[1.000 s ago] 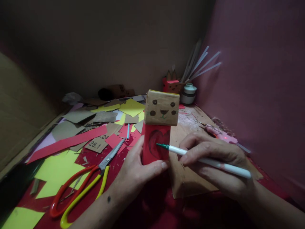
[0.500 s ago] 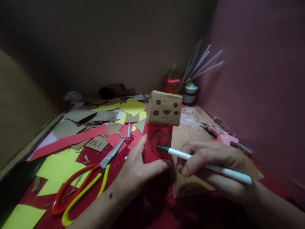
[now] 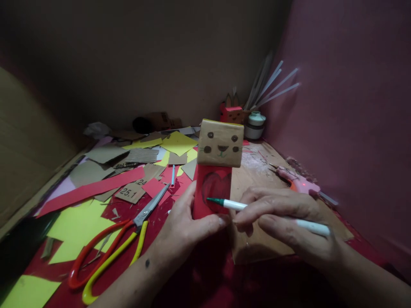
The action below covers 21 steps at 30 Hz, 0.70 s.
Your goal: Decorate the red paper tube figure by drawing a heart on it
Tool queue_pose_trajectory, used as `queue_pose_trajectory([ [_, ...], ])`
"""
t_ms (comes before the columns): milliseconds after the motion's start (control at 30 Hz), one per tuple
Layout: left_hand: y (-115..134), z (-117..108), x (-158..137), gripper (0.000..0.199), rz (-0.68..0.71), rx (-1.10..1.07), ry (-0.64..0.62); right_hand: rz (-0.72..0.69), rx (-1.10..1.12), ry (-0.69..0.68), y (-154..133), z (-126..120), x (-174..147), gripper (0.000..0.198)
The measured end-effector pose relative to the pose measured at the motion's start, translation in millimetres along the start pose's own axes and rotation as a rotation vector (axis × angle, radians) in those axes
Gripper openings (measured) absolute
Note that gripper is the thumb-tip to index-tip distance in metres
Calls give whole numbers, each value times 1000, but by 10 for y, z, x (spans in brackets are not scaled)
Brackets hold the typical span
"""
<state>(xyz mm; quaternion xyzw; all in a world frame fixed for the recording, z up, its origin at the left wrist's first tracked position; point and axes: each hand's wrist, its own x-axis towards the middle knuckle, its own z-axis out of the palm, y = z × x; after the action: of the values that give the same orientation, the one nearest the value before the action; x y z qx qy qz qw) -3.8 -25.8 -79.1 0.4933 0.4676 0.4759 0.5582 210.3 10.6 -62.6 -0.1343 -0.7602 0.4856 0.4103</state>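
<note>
Left hand (image 3: 186, 229) has its fingers wrapped round the upright box figure (image 3: 220, 158) over the worktop (image 3: 205, 273), face drawn, heart (image 3: 217, 182) outlined but patchily shaded, perhaps unfinished, as the right hand (image 3: 282, 211) pinches a green-tipped marker (image 3: 234, 205) there.

Both the left hand (image 3: 189, 231) and the right hand (image 3: 285, 214) are bare, as are the left forearm (image 3: 138, 284), at seven o'clock, and the right forearm (image 3: 362, 265), at four. A dark, roundish mark (image 3: 147, 263) sits near the left wrist; a smaller, fainter spot (image 3: 135, 292) lies toward seven o'clock from it.
</note>
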Motion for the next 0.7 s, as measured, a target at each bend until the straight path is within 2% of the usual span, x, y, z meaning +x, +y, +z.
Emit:
queue_pose_trajectory([
  [233, -15, -10, -6, 42, 3, 32, 21, 13, -53, -20, 44, -49, -54, 25],
  [433, -3, 32, -11, 44, 5, -13, 49, 13, -52, 25, 23, -18, -27, 22],
  [700, -70, -29, 12, 45, 14, -43, -17, 9, -63, 1, 44, -50, -70, 24],
])
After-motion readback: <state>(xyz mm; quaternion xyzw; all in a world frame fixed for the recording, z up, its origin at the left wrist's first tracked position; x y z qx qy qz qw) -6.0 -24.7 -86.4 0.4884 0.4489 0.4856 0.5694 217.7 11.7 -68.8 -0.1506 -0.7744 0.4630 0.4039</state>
